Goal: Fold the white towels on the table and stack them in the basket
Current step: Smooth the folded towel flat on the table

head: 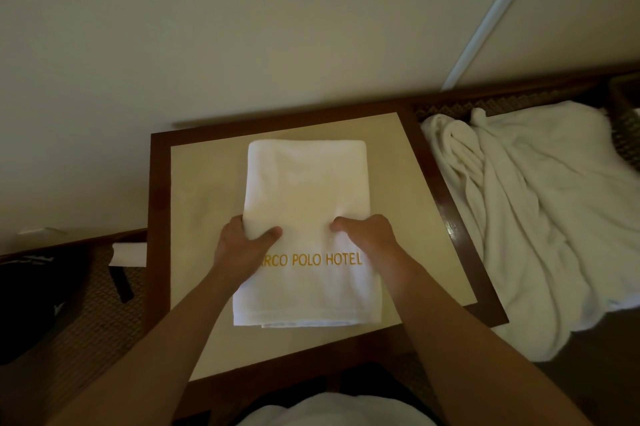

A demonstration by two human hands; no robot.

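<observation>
At frame centre, the left hand (244, 241) and right hand (366, 233) are pinching the towel (306, 190) mid-length. They are likely readying another fold on the surface (408, 204).

The towel (306, 217) on the table (398, 166) is white with gold lettering, the tabletop is cream inside a dark brown frame, and the heap (533, 217) at three o'clock is white.
</observation>
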